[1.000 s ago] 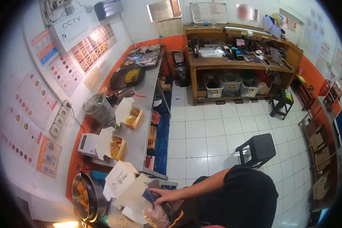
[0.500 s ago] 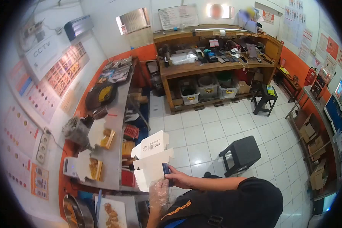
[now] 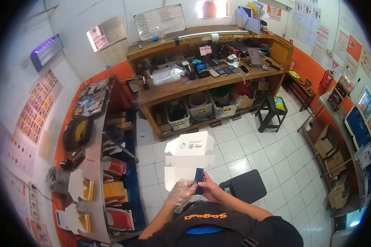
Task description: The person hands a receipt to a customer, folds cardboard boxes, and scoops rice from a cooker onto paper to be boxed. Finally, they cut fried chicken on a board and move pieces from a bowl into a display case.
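A partly unfolded white cardboard box [image 3: 189, 158] with dark printed marks on its upper flap is held in front of the body. My left hand [image 3: 182, 191], in a clear plastic glove, grips its lower left part. Bare, my right hand [image 3: 210, 188] closes on the box's dark blue side panel [image 3: 199, 176] at the lower right. On the metal counter to the left, two open white boxes hold yellow-brown food: one box [image 3: 77, 185] stands behind the other box [image 3: 73, 218].
A black stool [image 3: 247, 185] is just right of the hands, and a second stool [image 3: 272, 114] with a green-yellow packet stands farther back. Beyond them is a wooden desk [image 3: 173, 88] with phones on top and bins below. Metal shelving [image 3: 338, 136] runs along the right.
The view has turned to the left-hand counter's far side and rightward, so the desk appears nearer the middle. The box is now more upright, its flaps spread, with both hands still on it.
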Available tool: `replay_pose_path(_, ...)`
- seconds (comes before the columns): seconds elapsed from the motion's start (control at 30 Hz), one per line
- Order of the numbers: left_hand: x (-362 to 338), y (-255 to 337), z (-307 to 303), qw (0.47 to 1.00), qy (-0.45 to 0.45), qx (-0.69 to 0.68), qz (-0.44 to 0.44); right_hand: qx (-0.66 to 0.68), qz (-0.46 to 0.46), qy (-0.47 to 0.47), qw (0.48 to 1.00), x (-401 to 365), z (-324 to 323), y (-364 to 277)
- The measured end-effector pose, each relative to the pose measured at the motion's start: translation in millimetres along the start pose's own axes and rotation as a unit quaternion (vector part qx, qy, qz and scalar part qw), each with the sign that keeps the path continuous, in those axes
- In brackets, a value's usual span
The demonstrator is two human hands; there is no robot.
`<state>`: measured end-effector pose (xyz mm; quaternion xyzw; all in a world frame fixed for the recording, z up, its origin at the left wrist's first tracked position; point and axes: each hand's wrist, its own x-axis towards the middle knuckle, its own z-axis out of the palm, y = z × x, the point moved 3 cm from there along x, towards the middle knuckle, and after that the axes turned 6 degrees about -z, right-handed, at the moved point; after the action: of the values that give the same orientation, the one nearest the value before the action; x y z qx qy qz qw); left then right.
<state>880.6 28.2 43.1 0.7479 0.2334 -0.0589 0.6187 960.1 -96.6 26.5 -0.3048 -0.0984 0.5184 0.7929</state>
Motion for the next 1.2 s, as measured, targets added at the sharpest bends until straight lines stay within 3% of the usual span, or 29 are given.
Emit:
replay_pose_path(0.13, 75, 15, -3, 0.999, -0.034, 0.011, -0.007, 0.023, -0.028, 0.012, 0.999, 43, -35, -34)
replay_pose_path(0.17, 85, 48, -9, 0.994, 0.009, 0.096, 0.045, 0.022, -0.033, 0.016, 0.999, 59, -41, -45)
replay_pose_path(0.2, 107, 54, -11, 0.994, 0.003, 0.095, 0.048, 0.011, -0.029, 0.035, 0.999, 73, -47, -56)
replay_pose_path(0.27, 149, 61, -25, 0.982, 0.097, 0.135, 0.088, -0.003, -0.031, 0.057, 0.998, 111, -64, -81)
replay_pose_path(0.33, 215, 34, -45, 0.991, 0.078, 0.071, 0.077, -0.124, -0.013, 0.104, 0.987, 151, -87, -98)
replay_pose_path(0.4, 281, 20, -70, 0.989, 0.034, -0.137, -0.037, -0.164, -0.013, 0.135, 0.977, 193, -96, -125)
replay_pose_path(0.43, 278, 77, -92, 0.994, 0.082, -0.028, 0.063, -0.178, -0.010, 0.183, 0.967, 209, -100, -145)
replay_pose_path(0.5, 320, 98, -122, 0.992, 0.096, -0.017, 0.074, -0.200, -0.009, 0.235, 0.951, 243, -109, -186)
replay_pose_path(0.67, 388, 132, -175, 0.987, 0.127, -0.008, 0.098, -0.180, -0.132, 0.297, 0.929, 313, -129, -265)
replay_pose_path(0.73, 419, 112, -189, 0.986, 0.125, -0.086, 0.073, -0.169, -0.144, 0.313, 0.923, 344, -145, -289)
replay_pose_path(0.77, 424, 120, -191, 0.942, 0.070, -0.329, 0.018, -0.165, -0.142, 0.315, 0.924, 361, -157, -299)
replay_pose_path(0.8, 437, 117, -194, 0.942, 0.070, -0.328, 0.016, -0.175, -0.151, 0.315, 0.920, 380, -169, -315)
replay_pose_path(0.83, 445, 108, -202, 0.970, 0.152, -0.187, 0.045, -0.186, -0.158, 0.315, 0.917, 398, -179, -331)
replay_pose_path(0.9, 461, 114, -215, 0.958, 0.267, 0.036, 0.094, -0.195, -0.169, 0.309, 0.915, 439, -191, -373)
replay_pose_path(1.0, 480, 144, -224, 0.938, 0.330, 0.081, 0.061, -0.215, -0.215, 0.291, 0.907, 507, -221, -448)
replay_pose_path(1.13, 526, 136, -233, 0.901, 0.424, 0.090, 0.029, -0.214, -0.288, 0.285, 0.889, 601, -253, -559)
replay_pose_path(1.2, 549, 157, -233, 0.855, 0.508, 0.088, -0.054, -0.214, -0.317, 0.271, 0.883, 653, -276, -616)
